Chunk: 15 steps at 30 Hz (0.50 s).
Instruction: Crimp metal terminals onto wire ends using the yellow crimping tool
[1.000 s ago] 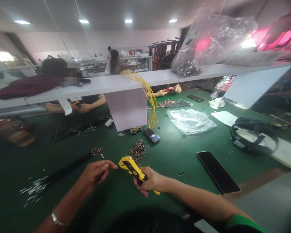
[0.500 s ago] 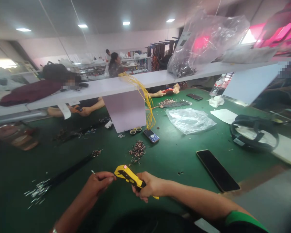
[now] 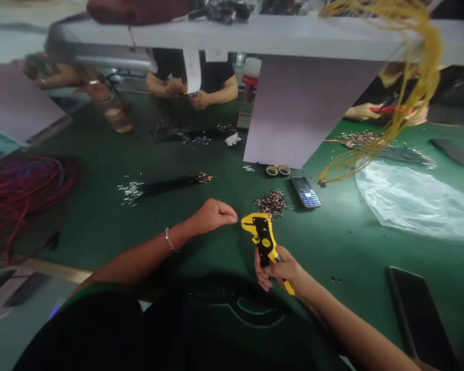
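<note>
Black wire bundle [image 3: 170, 185] lies on bench [image 3: 344, 245], beyond and left of left grip [image 3: 215, 215]. That grip is pinched narrow; whether on a wire, cannot tell. Yellow hand tool [image 3: 266, 242]: head just beside left grip, handle clasped by right grip [image 3: 288, 272].

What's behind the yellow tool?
Beyond the tool lies a pile of bits on the green table. Whatever the tool and right hand cover directly behind them can't be seen.
</note>
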Motion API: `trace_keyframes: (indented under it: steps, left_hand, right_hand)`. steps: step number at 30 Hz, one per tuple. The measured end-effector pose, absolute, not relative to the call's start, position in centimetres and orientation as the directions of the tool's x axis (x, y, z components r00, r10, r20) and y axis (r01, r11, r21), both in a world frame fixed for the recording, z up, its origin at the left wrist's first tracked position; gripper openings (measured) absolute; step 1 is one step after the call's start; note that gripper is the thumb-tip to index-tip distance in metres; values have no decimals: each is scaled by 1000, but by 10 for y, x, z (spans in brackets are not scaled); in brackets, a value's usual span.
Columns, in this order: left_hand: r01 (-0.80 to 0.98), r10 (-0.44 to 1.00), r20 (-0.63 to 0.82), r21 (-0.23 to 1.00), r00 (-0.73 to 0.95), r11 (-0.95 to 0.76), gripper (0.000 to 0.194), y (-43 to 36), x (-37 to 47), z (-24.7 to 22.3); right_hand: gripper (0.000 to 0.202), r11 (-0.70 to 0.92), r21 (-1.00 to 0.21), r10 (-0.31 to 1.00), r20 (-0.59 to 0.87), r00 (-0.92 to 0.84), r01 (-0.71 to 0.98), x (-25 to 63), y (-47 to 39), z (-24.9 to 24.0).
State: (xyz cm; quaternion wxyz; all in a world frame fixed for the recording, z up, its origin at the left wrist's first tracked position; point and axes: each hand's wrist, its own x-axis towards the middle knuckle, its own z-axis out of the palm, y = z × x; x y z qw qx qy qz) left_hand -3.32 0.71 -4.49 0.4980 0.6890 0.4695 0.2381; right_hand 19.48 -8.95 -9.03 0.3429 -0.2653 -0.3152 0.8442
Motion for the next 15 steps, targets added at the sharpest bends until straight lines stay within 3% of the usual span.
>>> trace_keyframes:
  steps: [15]
  left_hand:
    - [389,867,-25,900,498,-197,23,-1,-31,-66]
  right_hand:
    - [21,-625,-641,742,-311,-594,-446,191,-95,-71]
